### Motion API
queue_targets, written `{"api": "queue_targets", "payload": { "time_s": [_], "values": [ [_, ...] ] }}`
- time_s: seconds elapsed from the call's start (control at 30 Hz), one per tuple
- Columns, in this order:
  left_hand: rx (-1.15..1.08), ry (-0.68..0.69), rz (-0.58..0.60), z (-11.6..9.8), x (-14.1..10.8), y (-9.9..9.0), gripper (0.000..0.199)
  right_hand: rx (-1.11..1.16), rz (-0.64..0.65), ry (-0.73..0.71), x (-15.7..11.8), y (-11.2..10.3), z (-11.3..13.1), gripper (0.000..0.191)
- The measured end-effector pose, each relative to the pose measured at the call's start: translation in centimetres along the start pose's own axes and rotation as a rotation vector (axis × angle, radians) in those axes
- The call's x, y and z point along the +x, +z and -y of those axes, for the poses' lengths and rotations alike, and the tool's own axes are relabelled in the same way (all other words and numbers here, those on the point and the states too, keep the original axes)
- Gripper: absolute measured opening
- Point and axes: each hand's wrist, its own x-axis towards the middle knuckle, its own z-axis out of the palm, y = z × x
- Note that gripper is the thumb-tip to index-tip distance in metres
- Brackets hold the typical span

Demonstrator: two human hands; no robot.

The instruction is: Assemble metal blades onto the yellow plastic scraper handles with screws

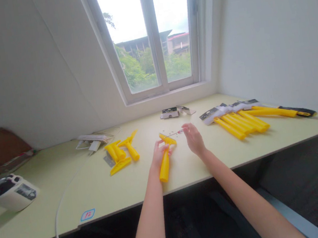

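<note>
My left hand [159, 154] is closed round a yellow scraper [165, 165], whose hollow handle points toward the table's front edge. In my right hand [193, 139] is a thin screwdriver [174, 134], pinched by its handle; its shaft reaches left to the scraper's head. Whether the tip sits in a screw is too small to tell. Several tiny dark pieces, probably screws, lie on the table just behind the scraper head. Left of my hands, several yellow scraper parts [120, 166] lie in a loose group, with a grey flat piece partly under them.
Several packaged yellow-handled tools [241, 123] lie at the right, beside a longer yellow and black tool [281, 111]. Small black-and-white boxes [170, 113] stand near the window. A power strip [92, 138], a white cable [60, 210] and a white container [13, 192] are at the left.
</note>
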Motion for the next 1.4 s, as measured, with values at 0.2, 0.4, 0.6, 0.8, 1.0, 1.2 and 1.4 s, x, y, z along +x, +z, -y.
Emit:
{"api": "queue_targets", "payload": {
  "time_s": [0.2,0.4,0.6,0.8,1.0,1.2,1.4],
  "values": [
    [0.0,0.003,-0.006,0.1,0.09,-0.12,0.036,0.086,-0.027,-0.047,0.19,-0.2,0.42,0.023],
    [-0.006,-0.009,0.003,0.13,0.02,-0.17,0.036,0.0,-0.029,0.062,-0.04,-0.45,0.38,0.021],
    [-0.014,-0.006,-0.007,0.3,0.18,-0.23,0.036,0.063,0.046,-0.019,-0.01,0.03,-0.23,0.02],
    [-0.002,-0.001,-0.002,0.05,-0.07,-0.05,0.035,0.053,0.012,0.002,-0.12,0.02,-0.25,0.014],
    [-0.01,-0.016,-0.009,-0.13,-0.16,0.04,0.037,-0.009,0.031,0.034,-0.16,-0.05,-0.12,0.018],
    [-0.014,0.001,0.014,0.05,-0.01,-0.03,0.038,0.031,0.014,-0.029,-0.05,0.07,-0.1,0.016],
    [-0.023,0.006,0.014,0.06,-0.06,0.0,0.037,0.031,-0.007,0.057,-0.15,-0.18,0.04,0.019]
  ]
}}
